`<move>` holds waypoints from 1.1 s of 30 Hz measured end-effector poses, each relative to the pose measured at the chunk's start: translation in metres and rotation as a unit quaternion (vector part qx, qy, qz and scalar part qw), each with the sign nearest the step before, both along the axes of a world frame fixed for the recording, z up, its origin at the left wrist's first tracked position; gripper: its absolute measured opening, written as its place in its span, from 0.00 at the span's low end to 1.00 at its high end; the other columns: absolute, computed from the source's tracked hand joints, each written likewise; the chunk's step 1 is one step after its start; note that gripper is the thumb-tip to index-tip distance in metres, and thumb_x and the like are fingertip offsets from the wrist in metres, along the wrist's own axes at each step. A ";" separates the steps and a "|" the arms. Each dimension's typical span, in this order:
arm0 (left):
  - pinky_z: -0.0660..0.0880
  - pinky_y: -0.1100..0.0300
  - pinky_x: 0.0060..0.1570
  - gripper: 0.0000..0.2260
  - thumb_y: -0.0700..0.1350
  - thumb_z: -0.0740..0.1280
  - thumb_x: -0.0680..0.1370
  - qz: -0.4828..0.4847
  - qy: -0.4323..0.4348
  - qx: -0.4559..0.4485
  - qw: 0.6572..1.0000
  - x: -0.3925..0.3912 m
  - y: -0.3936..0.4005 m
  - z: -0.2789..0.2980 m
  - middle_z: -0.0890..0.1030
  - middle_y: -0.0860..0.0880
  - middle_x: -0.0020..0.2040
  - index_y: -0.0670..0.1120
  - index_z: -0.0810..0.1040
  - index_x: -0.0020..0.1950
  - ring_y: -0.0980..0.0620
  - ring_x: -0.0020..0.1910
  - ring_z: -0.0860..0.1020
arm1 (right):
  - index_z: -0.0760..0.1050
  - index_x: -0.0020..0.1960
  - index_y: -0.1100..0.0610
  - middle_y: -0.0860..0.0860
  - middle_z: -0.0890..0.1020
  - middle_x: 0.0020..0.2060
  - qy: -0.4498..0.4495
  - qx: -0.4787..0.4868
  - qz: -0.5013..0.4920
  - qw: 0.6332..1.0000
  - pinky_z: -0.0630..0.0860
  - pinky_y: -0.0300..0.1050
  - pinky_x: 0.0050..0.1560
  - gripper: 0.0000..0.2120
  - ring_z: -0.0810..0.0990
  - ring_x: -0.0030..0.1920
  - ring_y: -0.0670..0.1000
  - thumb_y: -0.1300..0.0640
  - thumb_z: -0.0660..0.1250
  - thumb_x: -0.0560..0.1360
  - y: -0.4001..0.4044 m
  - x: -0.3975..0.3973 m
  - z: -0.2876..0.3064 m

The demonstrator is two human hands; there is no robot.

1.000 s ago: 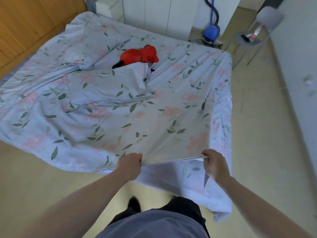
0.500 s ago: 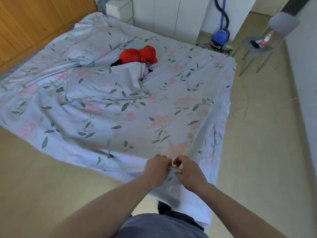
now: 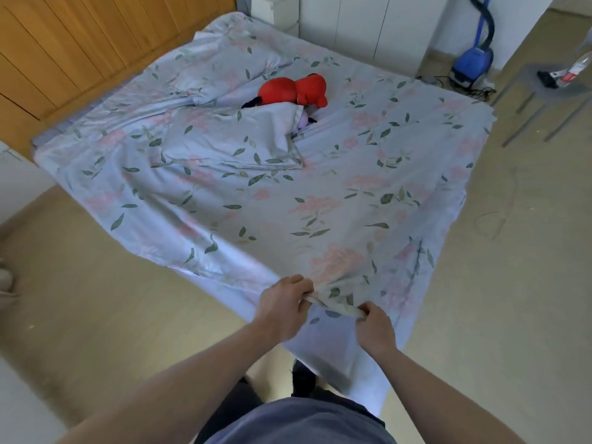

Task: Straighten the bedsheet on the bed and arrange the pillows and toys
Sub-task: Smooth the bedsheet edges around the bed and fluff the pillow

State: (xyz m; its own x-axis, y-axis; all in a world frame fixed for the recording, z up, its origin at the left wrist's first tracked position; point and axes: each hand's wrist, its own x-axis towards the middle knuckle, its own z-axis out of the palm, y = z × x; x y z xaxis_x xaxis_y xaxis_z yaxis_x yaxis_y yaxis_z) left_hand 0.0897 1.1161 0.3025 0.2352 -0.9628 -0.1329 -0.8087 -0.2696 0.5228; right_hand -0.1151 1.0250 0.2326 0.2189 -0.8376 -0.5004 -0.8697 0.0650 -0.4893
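Both hands are on the near edge of the bedsheet (image 3: pixel 320 193), close to the bed's near corner. The left hand (image 3: pixel 283 307) has its fingers curled tight over a bunched fold of the hem; the right hand (image 3: pixel 374 328) pinches the same fold just beside it, its grip closed on the cloth. Between the two the hem is drawn into a short taut band, and below it the sheet hangs over the edge of the bed toward the floor.

The floral sheet covers the whole bed, with creases along the left edge. A pillow (image 3: pixel 234 139) in matching cloth lies toward the far left part of the bed, another pillow (image 3: pixel 224 64) up in the far left corner. A red plush toy (image 3: pixel 293 89) lies at the near pillow's far edge, partly tucked under it.

Beyond the bed's far right corner stand a blue vacuum cleaner (image 3: pixel 471 64) and a grey chair (image 3: pixel 551 88).
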 end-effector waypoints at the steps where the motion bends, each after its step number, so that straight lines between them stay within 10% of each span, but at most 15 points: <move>1: 0.75 0.54 0.38 0.05 0.43 0.62 0.77 0.016 -0.007 -0.002 1.000 0.000 0.001 0.003 0.75 0.56 0.43 0.53 0.72 0.45 0.52 0.43 0.74 | 0.74 0.48 0.54 0.52 0.79 0.40 -0.029 0.003 -0.012 0.999 0.73 0.50 0.37 0.08 0.77 0.38 0.53 0.65 0.59 0.76 0.000 0.001 0.004; 7: 0.68 0.57 0.39 0.07 0.48 0.60 0.82 0.029 -0.072 0.089 0.993 0.006 0.007 -0.011 0.77 0.55 0.46 0.53 0.77 0.49 0.51 0.48 0.74 | 0.74 0.53 0.51 0.48 0.80 0.42 -0.093 -0.061 0.010 0.994 0.72 0.48 0.37 0.14 0.78 0.41 0.53 0.67 0.60 0.75 -0.012 -0.018 0.035; 15: 0.76 0.56 0.50 0.09 0.52 0.61 0.83 0.115 -0.030 0.253 0.960 -0.012 0.032 -0.047 0.78 0.54 0.58 0.56 0.80 0.56 0.50 0.57 0.78 | 0.76 0.55 0.51 0.49 0.76 0.51 0.056 -0.033 0.244 0.968 0.67 0.40 0.41 0.11 0.71 0.45 0.51 0.62 0.61 0.75 -0.006 -0.049 0.050; 20: 0.77 0.55 0.56 0.23 0.62 0.60 0.81 0.126 0.183 0.358 0.907 -0.040 0.042 -0.052 0.80 0.49 0.62 0.47 0.78 0.65 0.46 0.58 0.79 | 0.79 0.62 0.54 0.49 0.78 0.53 0.082 -0.013 0.266 0.960 0.69 0.40 0.48 0.15 0.75 0.48 0.51 0.60 0.64 0.76 0.004 -0.054 0.049; 28: 0.83 0.54 0.49 0.32 0.72 0.61 0.76 0.267 0.508 0.325 0.752 -0.101 0.040 -0.035 0.84 0.49 0.56 0.46 0.80 0.62 0.48 0.54 0.83 | 0.76 0.44 0.48 0.43 0.79 0.36 0.065 -0.037 0.244 0.967 0.68 0.36 0.33 0.05 0.76 0.36 0.44 0.58 0.66 0.75 0.017 -0.067 0.059; 33: 0.83 0.52 0.53 0.23 0.63 0.72 0.75 0.346 0.595 0.231 0.688 -0.135 0.033 -0.031 0.84 0.48 0.55 0.46 0.80 0.59 0.49 0.53 0.84 | 0.74 0.44 0.51 0.45 0.78 0.36 0.063 -0.041 0.232 0.970 0.66 0.36 0.31 0.12 0.75 0.35 0.45 0.67 0.63 0.71 0.038 -0.080 0.059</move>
State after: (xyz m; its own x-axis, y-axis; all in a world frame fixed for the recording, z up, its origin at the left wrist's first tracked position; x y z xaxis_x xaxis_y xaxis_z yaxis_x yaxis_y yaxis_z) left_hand -0.0453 1.1486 0.2716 0.0760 -0.4662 -0.8814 0.5230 -0.7340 0.4333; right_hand -0.1951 1.0633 0.2920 0.5236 -0.7014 -0.4836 -0.8491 -0.3832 -0.3636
